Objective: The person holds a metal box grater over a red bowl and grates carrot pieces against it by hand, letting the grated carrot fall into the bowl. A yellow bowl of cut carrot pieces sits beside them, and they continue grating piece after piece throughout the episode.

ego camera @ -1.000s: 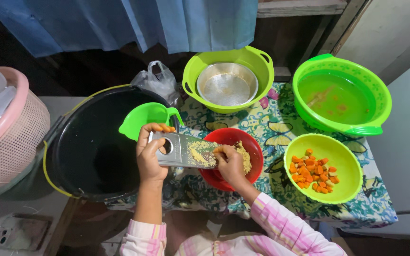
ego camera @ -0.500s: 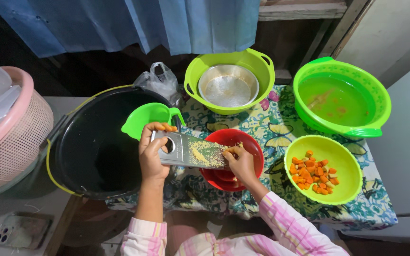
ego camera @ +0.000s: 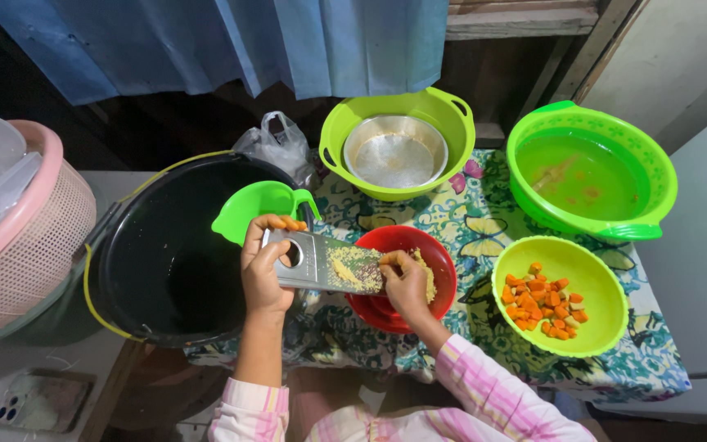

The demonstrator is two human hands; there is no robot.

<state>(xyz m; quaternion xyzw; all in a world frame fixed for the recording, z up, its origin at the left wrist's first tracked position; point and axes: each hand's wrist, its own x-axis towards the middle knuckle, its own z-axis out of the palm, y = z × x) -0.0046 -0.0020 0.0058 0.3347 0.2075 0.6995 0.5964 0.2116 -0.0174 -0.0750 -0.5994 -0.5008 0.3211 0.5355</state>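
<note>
Fingers (ego camera: 265,242) of the left hand (ego camera: 262,274) curl tight around the near end of the grater (ego camera: 321,263), thumb beneath, holding it flat and slightly tilted over the red bowl (ego camera: 443,266). Right hand (ego camera: 405,282) fingertips (ego camera: 386,260) are pinched shut on something small pressed against the grater's far end; what they grip is too hidden to tell. Yellow shreds cling to the metal between the two hands and lie heaped in the red bowl just under the right fingers. Beyond the left fingers a small green scoop (ego camera: 257,209) sits on the rim of a big black tub (ego camera: 165,262). To the right of the right fingers stands a yellow-green bowl (ego camera: 558,327) with orange chunks (ego camera: 543,301). Farther off, past both hands, a green basin (ego camera: 419,106) holds a steel bowl (ego camera: 394,151), and a larger green basin of water (ego camera: 587,172) stands beside it. All rest on a patterned cloth (ego camera: 476,229). Well left of the hands is a pink basket (ego camera: 30,245); near it, lower, lies a phone (ego camera: 42,401).
</note>
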